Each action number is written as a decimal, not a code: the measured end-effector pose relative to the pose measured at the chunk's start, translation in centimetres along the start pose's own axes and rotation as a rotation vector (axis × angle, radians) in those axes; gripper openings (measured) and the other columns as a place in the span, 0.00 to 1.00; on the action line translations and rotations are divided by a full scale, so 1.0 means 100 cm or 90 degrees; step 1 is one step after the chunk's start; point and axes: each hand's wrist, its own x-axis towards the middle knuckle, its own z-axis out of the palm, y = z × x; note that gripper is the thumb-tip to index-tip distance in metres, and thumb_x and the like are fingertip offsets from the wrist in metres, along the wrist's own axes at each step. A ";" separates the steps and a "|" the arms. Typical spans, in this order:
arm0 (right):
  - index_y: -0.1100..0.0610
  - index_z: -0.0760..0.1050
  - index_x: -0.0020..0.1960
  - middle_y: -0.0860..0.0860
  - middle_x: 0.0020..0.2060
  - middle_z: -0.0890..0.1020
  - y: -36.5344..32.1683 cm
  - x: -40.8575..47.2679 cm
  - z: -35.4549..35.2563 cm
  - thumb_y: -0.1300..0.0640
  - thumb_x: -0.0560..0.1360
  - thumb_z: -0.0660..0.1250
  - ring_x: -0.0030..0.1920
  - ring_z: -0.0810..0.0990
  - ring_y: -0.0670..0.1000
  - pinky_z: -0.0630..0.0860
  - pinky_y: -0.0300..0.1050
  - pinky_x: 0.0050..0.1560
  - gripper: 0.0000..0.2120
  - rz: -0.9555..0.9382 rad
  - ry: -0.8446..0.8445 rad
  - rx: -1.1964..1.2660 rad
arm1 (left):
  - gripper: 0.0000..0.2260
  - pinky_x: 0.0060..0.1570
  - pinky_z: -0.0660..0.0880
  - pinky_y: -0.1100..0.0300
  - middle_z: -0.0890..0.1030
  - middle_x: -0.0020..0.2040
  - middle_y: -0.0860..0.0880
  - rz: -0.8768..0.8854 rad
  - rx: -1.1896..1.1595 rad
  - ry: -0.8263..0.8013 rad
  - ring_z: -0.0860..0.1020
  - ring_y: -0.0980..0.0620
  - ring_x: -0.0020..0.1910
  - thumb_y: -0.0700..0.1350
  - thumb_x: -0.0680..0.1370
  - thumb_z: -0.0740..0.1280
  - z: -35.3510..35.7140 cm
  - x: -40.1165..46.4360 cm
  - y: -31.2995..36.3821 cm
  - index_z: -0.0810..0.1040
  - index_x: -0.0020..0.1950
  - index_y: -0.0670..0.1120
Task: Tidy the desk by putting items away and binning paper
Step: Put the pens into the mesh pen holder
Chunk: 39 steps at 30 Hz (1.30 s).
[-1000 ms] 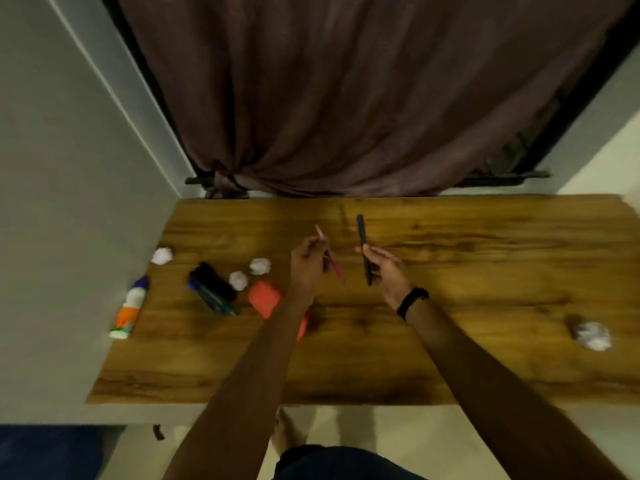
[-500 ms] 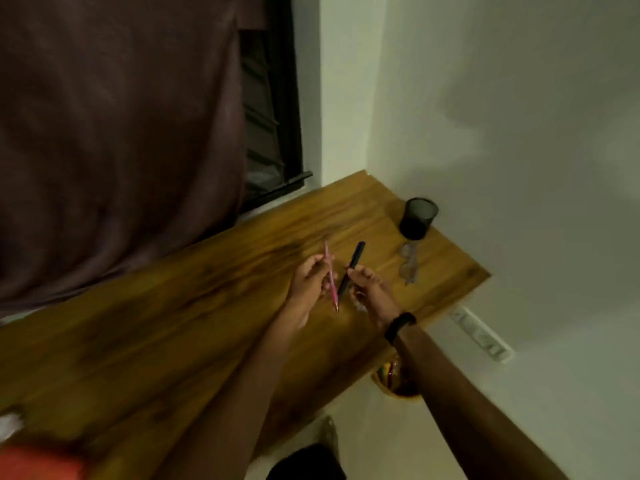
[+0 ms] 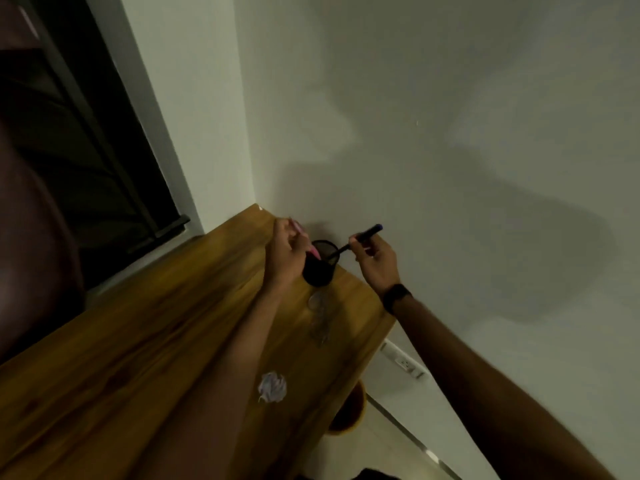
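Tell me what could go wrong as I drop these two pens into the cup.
The cup stands near the desk corner by the wall; a knock from the left hand close beside it could tip it. The black pen in the right hand comes in at a slant, so it might catch the rim. The pink pen enters at the same time, and the two could clash in the opening.

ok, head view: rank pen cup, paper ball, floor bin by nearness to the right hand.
From the right hand:
1. Pen cup, just left of it by the wall.
2. Paper ball, on the desk nearer the person.
3. Floor bin, below the desk edge.
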 end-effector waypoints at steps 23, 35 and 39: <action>0.56 0.73 0.58 0.55 0.58 0.73 0.037 0.042 0.049 0.55 0.74 0.66 0.57 0.74 0.57 0.77 0.50 0.50 0.13 -0.275 -0.204 -0.166 | 0.11 0.55 0.75 0.52 0.79 0.54 0.49 -0.127 0.389 0.186 0.76 0.48 0.56 0.44 0.74 0.70 0.031 -0.061 -0.089 0.76 0.55 0.47; 0.49 0.72 0.58 0.47 0.59 0.72 -0.010 -0.147 0.162 0.57 0.78 0.66 0.45 0.76 0.49 0.79 0.50 0.46 0.10 -0.374 -0.574 -0.219 | 0.16 0.51 0.78 0.52 0.78 0.56 0.51 -0.264 0.338 0.372 0.76 0.50 0.57 0.49 0.72 0.72 -0.107 -0.240 -0.114 0.75 0.57 0.49; 0.49 0.72 0.58 0.47 0.55 0.74 -0.026 -0.236 0.222 0.54 0.78 0.65 0.45 0.75 0.47 0.73 0.43 0.42 0.09 -0.362 -0.672 -0.279 | 0.10 0.49 0.76 0.55 0.81 0.51 0.48 -0.259 0.313 0.434 0.79 0.47 0.52 0.44 0.72 0.70 -0.175 -0.316 -0.126 0.77 0.53 0.46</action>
